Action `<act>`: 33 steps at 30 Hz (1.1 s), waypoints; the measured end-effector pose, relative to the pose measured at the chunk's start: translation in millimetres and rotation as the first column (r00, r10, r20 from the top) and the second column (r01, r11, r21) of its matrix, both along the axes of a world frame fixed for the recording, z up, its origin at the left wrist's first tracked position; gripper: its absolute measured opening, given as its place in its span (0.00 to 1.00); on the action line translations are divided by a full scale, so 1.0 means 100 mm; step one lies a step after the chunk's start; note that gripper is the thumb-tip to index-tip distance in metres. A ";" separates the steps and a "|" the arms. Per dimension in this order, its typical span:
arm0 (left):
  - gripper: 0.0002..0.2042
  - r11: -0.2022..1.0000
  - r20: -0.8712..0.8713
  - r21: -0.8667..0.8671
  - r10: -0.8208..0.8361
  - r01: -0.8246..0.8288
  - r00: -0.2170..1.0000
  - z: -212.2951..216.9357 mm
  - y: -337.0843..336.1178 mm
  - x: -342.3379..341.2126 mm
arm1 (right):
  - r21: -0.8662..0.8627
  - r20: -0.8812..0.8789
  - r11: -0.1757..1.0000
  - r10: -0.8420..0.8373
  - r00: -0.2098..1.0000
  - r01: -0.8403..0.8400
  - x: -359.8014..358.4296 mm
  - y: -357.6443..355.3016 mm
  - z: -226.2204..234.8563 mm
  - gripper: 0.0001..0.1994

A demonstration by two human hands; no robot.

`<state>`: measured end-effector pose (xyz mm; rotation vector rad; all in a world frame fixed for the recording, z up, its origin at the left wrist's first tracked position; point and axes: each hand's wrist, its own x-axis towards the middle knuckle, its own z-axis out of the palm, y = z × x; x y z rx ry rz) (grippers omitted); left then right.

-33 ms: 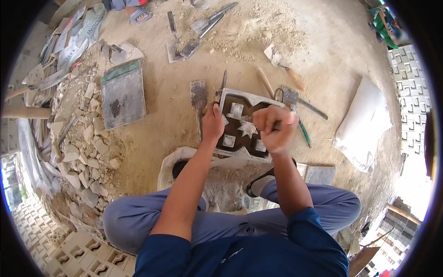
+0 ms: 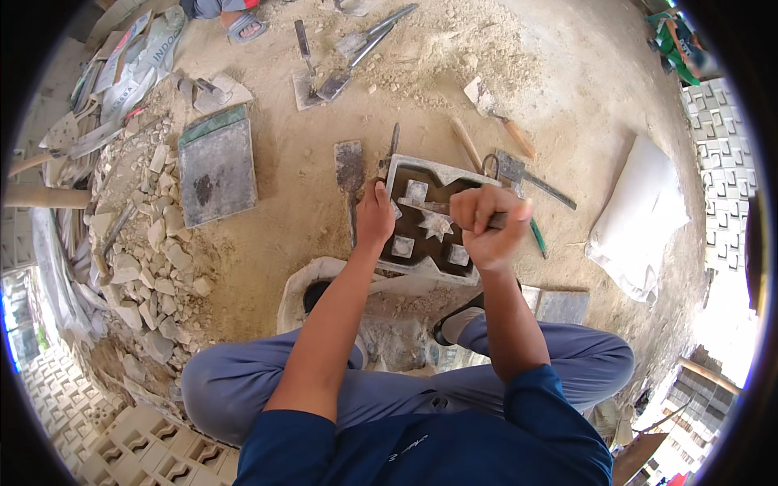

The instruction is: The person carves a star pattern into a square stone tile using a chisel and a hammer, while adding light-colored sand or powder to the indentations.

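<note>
A pale grey square mould (image 2: 442,173), with dark recesses, small raised squares and a star-shaped piece (image 2: 438,225) in the middle, lies on the ground before me. My left hand (image 2: 375,217) grips its left wall, fingers bent over the edge. Above the mould's right half, my right hand (image 2: 491,227) is closed in a fist around the handle of a narrow flat-bladed tool (image 2: 436,207). The blade points left over the mould; whether it touches is unclear. A flat scraper (image 2: 349,162) lies just left of my left hand, beside a thin metal bar (image 2: 394,139).
Beyond the mould lie trowels (image 2: 332,84), a wooden-handled trowel (image 2: 515,136) and a hammer-like tool (image 2: 510,166). At left are a grey slab (image 2: 216,170) and broken rubble (image 2: 154,300). A white sack (image 2: 640,219) lies right. Another person's sandalled foot (image 2: 245,27) shows at the far left.
My right hand has shifted slightly to the right with the tool, and more of its blade shows. The left hand stays on the mould's wall.
</note>
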<state>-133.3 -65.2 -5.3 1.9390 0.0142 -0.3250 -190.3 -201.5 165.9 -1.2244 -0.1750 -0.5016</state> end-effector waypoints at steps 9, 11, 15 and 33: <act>0.24 0.997 0.029 0.073 0.036 -0.038 0.999 -0.13 0.07 0.01 | 0.064 -0.072 0.982 -0.170 0.983 0.175 -0.11 0.23 -0.06 0.36; 0.24 0.997 0.015 0.060 0.048 -0.048 0.999 -0.10 0.05 0.01 | 0.044 -0.051 0.986 -0.158 0.986 0.160 -0.11 0.25 -0.11 0.35; 0.23 0.998 -0.008 0.046 0.037 -0.037 0.999 -0.04 0.04 0.01 | 0.002 -0.012 0.989 -0.149 0.989 0.149 -0.07 0.27 -0.32 0.34; 0.23 0.998 -0.031 0.047 0.031 -0.030 0.999 -0.01 0.05 0.00 | -0.551 0.021 0.825 0.162 0.987 -0.123 0.13 0.23 -0.39 0.21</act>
